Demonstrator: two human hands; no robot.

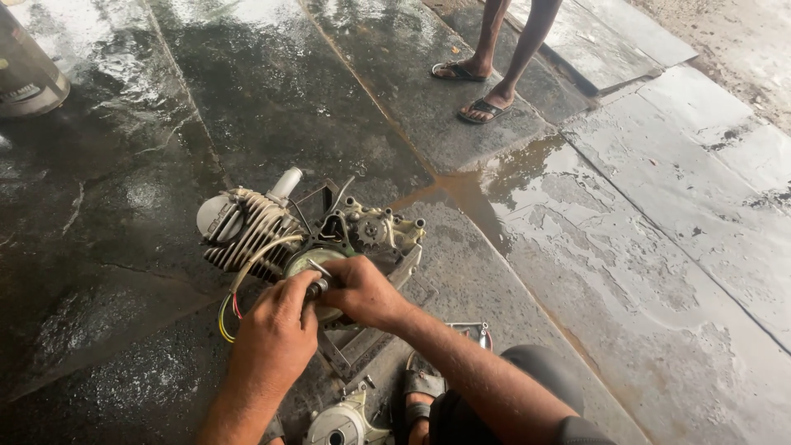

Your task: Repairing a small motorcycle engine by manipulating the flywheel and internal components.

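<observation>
On the wet stone floor (577, 247) lies a small motorcycle engine (313, 235) on its side, flywheel side up, so both hands can reach it. Left hand (276, 334) and right hand (362, 290) are both closed around what looks like a small dark tool (317, 288) at the hub, perhaps steadying it. A detached cover (342, 422) sits nearby; another person's sandalled feet (474, 86) stand beyond

Engine (305, 235) sits on the floor (643, 247) right under both hands (317, 309), loose cover (342, 422) just behind them, someone's feet (474, 91) well beyond, canister (25, 70) far left.
</observation>
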